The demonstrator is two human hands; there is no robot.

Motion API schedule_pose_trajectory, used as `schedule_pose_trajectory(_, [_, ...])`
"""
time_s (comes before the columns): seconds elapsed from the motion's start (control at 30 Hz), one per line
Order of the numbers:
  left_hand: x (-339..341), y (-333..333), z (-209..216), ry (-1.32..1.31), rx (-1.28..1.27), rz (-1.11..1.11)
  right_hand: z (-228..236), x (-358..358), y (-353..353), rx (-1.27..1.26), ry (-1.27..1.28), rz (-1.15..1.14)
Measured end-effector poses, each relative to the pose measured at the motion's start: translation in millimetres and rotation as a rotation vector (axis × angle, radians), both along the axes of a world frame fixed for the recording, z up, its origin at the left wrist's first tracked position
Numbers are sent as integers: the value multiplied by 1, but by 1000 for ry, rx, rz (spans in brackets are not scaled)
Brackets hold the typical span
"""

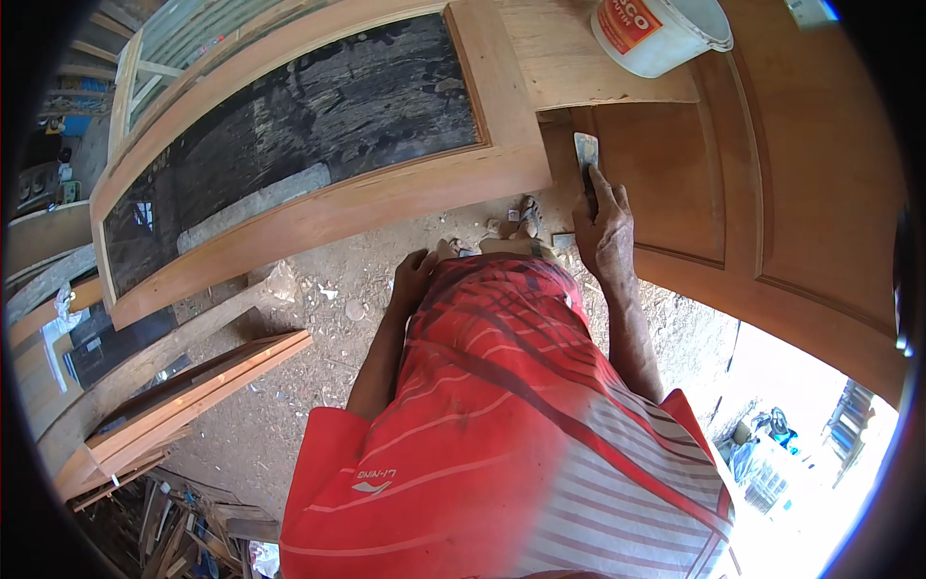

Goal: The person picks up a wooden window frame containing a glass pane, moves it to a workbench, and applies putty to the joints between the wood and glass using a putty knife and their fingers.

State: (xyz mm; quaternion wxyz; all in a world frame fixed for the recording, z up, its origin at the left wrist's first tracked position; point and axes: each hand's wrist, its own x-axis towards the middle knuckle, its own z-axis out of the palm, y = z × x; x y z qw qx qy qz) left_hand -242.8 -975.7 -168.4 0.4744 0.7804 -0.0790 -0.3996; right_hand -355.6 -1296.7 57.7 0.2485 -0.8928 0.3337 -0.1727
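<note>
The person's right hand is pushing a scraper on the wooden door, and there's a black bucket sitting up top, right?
Not quite. In the head view the bucket is white, not black. The right hand does press the scraper against the wooden door.

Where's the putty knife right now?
In the head view, upper right of centre: the putty knife is in the right hand, blade pressed on the wooden door panel, below the white bucket.

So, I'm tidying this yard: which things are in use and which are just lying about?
In use: flat metal putty knife in the right hand, brown panelled wooden door, white plastic tub.
Lying about: glazed wooden door frame, stacked wooden frames, small scraps.
</note>
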Motion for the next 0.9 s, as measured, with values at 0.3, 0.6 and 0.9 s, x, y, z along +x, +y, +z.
schedule_pose_trajectory(0.3, [-58, 176, -103, -171, 306, -551, -37, -10, 4, 260, 61, 63])
schedule_pose_trajectory(0.6, [-74, 192, -78, -90, 613, -500, -100, -39, 15, 397, 79, 73])
schedule_pose_trajectory(0.9, [-112, 171, -50, 62, 619, -351, -110, -59, -7, 532, 193, 95])
